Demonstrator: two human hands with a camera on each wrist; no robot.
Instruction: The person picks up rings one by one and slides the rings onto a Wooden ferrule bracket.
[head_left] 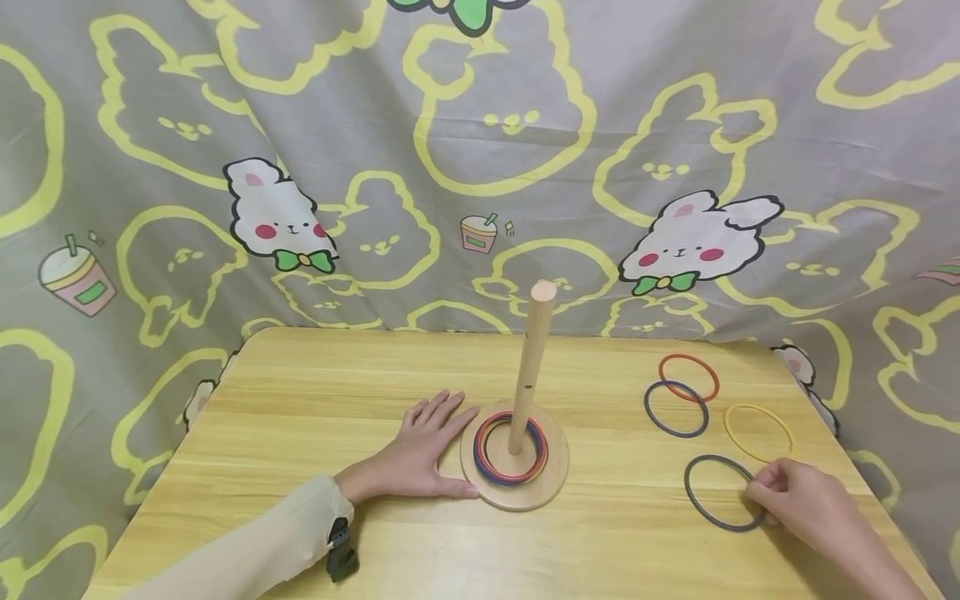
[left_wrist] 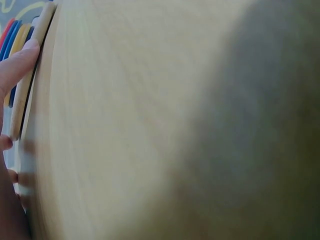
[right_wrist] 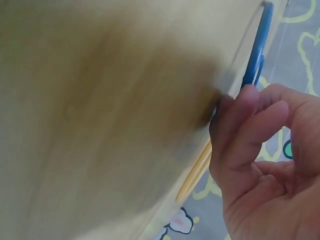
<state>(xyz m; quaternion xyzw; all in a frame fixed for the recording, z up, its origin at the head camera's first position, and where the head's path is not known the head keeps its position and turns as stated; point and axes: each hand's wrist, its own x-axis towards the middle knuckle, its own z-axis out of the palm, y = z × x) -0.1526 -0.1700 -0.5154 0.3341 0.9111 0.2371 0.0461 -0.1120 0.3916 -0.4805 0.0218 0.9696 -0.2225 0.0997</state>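
A wooden peg (head_left: 531, 350) rises from a round wooden base (head_left: 557, 475), with several coloured rings (head_left: 477, 454) stacked around its foot. My left hand (head_left: 416, 457) lies at the base's left side, fingers spread, thumb at its front edge. In the left wrist view the thumb touches the rim of the base (left_wrist: 24, 95), and the stacked rings show edge-on. At the right, my right hand (head_left: 806, 500) pinches the right side of a dark ring (head_left: 687, 487) between thumb and fingers. The right wrist view shows those fingertips curled together, with a blue rim (right_wrist: 257, 45) extending beyond them.
Beyond the right hand lie a yellow ring (head_left: 726, 421), a blue ring (head_left: 647, 404) and a red ring (head_left: 718, 383); the blue one overlaps the red one. A patterned curtain (head_left: 360, 133) hangs behind the wooden table (head_left: 322, 375) and along its sides.
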